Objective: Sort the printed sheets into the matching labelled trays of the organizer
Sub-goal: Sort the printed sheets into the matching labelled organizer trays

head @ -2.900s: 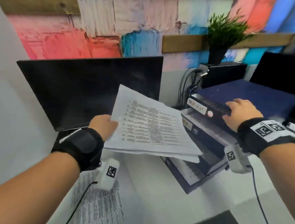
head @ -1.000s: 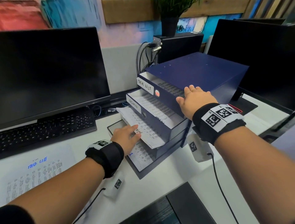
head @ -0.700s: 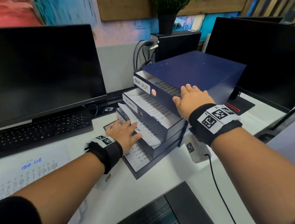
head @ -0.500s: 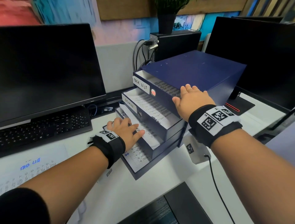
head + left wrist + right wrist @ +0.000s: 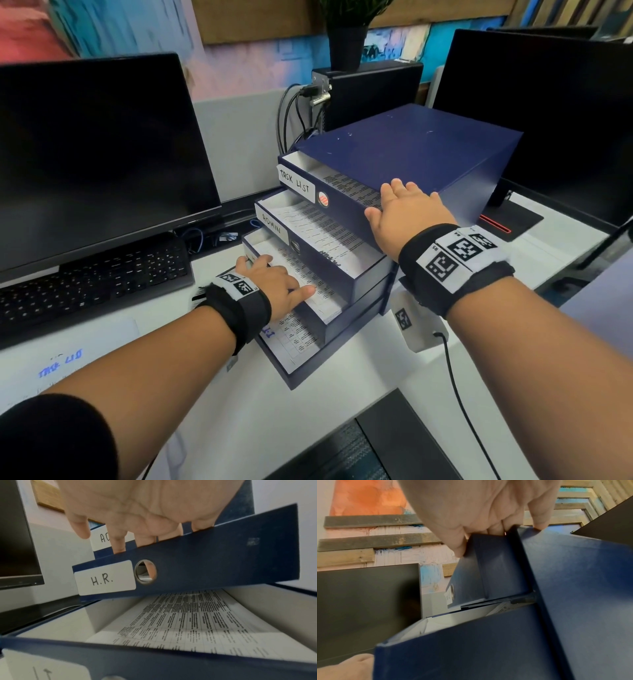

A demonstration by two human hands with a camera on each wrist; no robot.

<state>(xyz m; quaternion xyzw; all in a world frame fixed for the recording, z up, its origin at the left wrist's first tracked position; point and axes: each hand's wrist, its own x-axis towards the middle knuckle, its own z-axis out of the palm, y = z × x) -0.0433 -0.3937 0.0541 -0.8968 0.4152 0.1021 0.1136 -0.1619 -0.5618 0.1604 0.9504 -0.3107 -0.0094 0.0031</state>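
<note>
The dark blue organizer (image 5: 411, 147) stands on the desk with its trays pulled out in steps. The top tray is labelled TASK LIST (image 5: 296, 183) and the one below it ADMIN (image 5: 274, 222). My left hand (image 5: 277, 277) lies in the third tray, labelled H.R. (image 5: 104, 578). Its fingers reach down behind the front wall and its thumb lies stretched on the printed sheets (image 5: 318, 291). My right hand (image 5: 400, 202) rests flat on the near corner of the TASK LIST tray, thumb against its side wall (image 5: 488, 561). The bottom tray (image 5: 188, 622) also holds printed sheets.
A sheet headed in blue TASK LIST (image 5: 61, 363) lies on the white desk at the left. A black keyboard (image 5: 92, 277) and monitor (image 5: 96, 154) stand left of the organizer. A second monitor (image 5: 548, 120) is behind it on the right, with a potted plant (image 5: 346, 34) behind.
The stack that my left hand held in the air now lies in the H.R. tray. Its overhanging sheets have been pushed in square. My right hand has stayed on the organizer.
</note>
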